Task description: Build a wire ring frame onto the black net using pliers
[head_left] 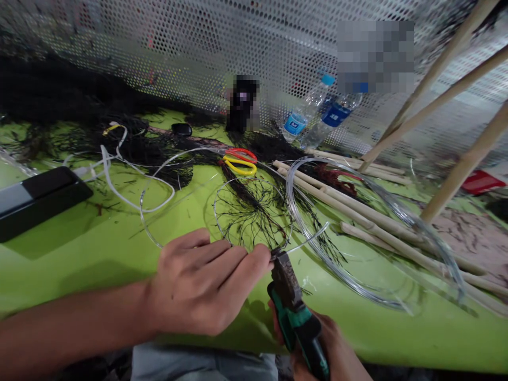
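My left hand point(210, 283) is closed, its fingers pinched on the near edge of a round wire hoop point(215, 206). Thin dark branching twigs point(256, 209) spread across the inside of that hoop. My right hand point(331, 346) is wrapped round the green and black handles of a pair of pliers point(296, 312). The plier jaws meet the wire right beside my left fingertips; whether they are fully closed on it I cannot tell. A pale wire end point(309, 241) sticks out to the right of the jaws.
Scissors with red and yellow handles point(242, 161) lie behind the hoop. To the right are a coil of clear tubing or wire point(317, 259) and several wooden sticks point(357, 211). Two water bottles point(297, 121) lean against a perforated metal panel point(178, 42). A black box point(43, 198) sits left on the green table point(119, 254).
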`<state>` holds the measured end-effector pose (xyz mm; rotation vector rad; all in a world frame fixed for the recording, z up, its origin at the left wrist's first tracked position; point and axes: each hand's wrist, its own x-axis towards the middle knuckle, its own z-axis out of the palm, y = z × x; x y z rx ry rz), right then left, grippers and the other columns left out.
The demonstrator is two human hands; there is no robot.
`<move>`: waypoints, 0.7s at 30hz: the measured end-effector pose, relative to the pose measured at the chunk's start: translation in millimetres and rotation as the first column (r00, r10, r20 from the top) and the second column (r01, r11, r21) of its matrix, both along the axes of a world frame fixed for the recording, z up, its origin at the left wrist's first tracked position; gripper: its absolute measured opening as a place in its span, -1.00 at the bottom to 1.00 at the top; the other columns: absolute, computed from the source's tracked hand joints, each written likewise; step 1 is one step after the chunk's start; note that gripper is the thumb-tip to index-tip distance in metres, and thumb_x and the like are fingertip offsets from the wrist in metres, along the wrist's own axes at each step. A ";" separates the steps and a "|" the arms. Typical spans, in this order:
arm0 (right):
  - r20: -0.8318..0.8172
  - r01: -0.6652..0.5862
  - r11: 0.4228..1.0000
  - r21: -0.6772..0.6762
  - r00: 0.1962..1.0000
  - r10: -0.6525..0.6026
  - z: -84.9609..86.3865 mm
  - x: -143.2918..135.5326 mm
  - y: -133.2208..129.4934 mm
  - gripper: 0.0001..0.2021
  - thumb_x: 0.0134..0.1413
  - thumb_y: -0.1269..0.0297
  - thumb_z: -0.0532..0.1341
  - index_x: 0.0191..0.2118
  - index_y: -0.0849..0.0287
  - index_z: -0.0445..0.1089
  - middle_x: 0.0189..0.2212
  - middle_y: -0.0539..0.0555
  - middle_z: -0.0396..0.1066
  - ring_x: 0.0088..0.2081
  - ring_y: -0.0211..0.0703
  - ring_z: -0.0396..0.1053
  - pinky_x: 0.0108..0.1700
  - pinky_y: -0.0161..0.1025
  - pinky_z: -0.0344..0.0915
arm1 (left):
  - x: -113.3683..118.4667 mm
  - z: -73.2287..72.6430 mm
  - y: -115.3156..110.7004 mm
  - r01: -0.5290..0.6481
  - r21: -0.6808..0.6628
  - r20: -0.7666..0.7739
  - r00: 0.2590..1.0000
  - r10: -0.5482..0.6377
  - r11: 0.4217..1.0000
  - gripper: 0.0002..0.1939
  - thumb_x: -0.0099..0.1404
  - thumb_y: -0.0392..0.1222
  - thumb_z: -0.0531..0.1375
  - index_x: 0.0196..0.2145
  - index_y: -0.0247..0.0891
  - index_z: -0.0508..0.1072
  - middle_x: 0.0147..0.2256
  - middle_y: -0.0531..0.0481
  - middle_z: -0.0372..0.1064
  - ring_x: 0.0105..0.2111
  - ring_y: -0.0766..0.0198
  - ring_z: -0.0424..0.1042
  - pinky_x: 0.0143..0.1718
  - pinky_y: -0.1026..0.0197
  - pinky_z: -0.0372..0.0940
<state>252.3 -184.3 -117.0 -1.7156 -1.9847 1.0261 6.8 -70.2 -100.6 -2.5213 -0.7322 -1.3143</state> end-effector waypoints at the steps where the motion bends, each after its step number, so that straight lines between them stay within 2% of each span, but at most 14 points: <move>1: -0.014 -0.024 1.000 -0.003 1.000 0.024 -1.1 2.5 2.4 -0.81 -0.06 0.34 0.26 -0.23 0.10 0.45 -0.45 0.03 0.43 -0.41 -0.07 0.44 -0.37 -0.24 0.49 | -0.7 0.7 -0.2 0.014 -0.025 0.009 1.000 -0.014 1.000 -0.85 0.43 -0.39 0.25 -0.05 -0.42 0.46 -0.52 0.17 0.44 -0.59 0.38 0.35 -0.52 0.08 0.03; 3: -0.029 -0.069 0.998 -0.007 0.997 0.069 0.6 6.3 7.7 -0.76 -0.12 0.35 0.28 -0.22 0.10 0.47 -0.43 0.03 0.45 -0.42 -0.07 0.45 -0.35 -0.23 0.50 | -2.1 1.9 -0.6 0.037 -0.071 0.025 0.999 -0.035 0.997 -0.86 0.45 -0.39 0.23 -0.04 -0.41 0.46 -0.52 0.17 0.44 -0.60 0.39 0.32 -0.52 0.09 0.01; 7: -0.029 -0.079 0.997 0.017 0.996 0.079 14.7 3.7 17.4 -0.70 -0.14 0.39 0.23 -0.18 0.10 0.46 -0.41 0.05 0.49 -0.37 -0.03 0.50 -0.33 -0.21 0.52 | -3.6 3.3 -1.1 0.040 -0.095 0.037 0.999 -0.036 0.995 -0.87 0.47 -0.39 0.20 -0.04 -0.39 0.47 -0.52 0.17 0.45 -0.61 0.41 0.31 -0.52 0.12 0.01; 11: -0.040 -0.118 0.986 0.116 0.991 0.124 24.0 -5.5 22.4 -0.57 -0.17 0.44 0.17 -0.07 0.11 0.44 -0.27 0.10 0.58 -0.30 0.02 0.56 -0.26 -0.18 0.54 | -3.3 6.2 -0.2 0.032 -0.094 0.068 0.997 -0.026 0.995 -0.89 0.48 -0.39 0.19 -0.08 -0.35 0.48 -0.52 0.18 0.47 -0.63 0.44 0.33 -0.52 0.14 0.04; 16: 0.063 -0.131 0.949 0.288 0.991 0.118 13.0 -6.1 22.5 -0.55 -0.10 0.43 0.14 0.00 0.13 0.39 -0.24 0.14 0.60 -0.30 0.03 0.59 -0.31 -0.20 0.52 | -2.5 10.4 0.8 0.028 -0.092 0.102 0.995 -0.019 0.995 -0.89 0.51 -0.37 0.15 -0.09 -0.34 0.48 -0.55 0.19 0.46 -0.66 0.45 0.32 -0.55 0.16 0.05; 21: 0.277 -0.178 0.837 0.517 0.960 0.033 -3.0 -0.9 26.6 -0.36 0.01 0.40 0.12 0.28 0.26 0.22 -0.03 0.27 0.57 -0.10 0.12 0.61 -0.10 -0.10 0.58 | -2.5 7.9 -0.1 0.054 -0.096 0.142 0.989 -0.040 0.994 -0.86 0.52 -0.39 0.11 -0.08 -0.36 0.46 -0.46 0.10 0.55 -0.63 0.44 0.36 -0.57 0.16 0.04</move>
